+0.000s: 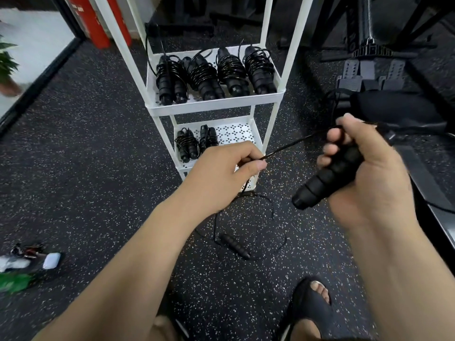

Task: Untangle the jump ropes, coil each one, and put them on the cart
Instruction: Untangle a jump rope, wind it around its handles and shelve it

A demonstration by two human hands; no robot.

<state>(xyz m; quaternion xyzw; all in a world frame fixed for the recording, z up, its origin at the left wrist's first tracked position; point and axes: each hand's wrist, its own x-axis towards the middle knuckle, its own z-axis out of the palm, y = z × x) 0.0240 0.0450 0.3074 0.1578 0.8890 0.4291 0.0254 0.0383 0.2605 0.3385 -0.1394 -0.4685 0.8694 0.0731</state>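
Rope [290,146] between left hand [221,168], right hand [369,173]

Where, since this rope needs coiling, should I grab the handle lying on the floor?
Grip the handle by its ribbed middle from above, fingers across its length: it lies flat and diagonal on the floor, cord leaving its upper-left end.

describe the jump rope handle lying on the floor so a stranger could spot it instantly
Start at the white cart and look down to the speckled floor just in front of its base. There a ribbed black handle lies flat, its thin cord sprawled in loose loops around it. Unlike the bundles on the shelves, it is uncoiled and lies alone.
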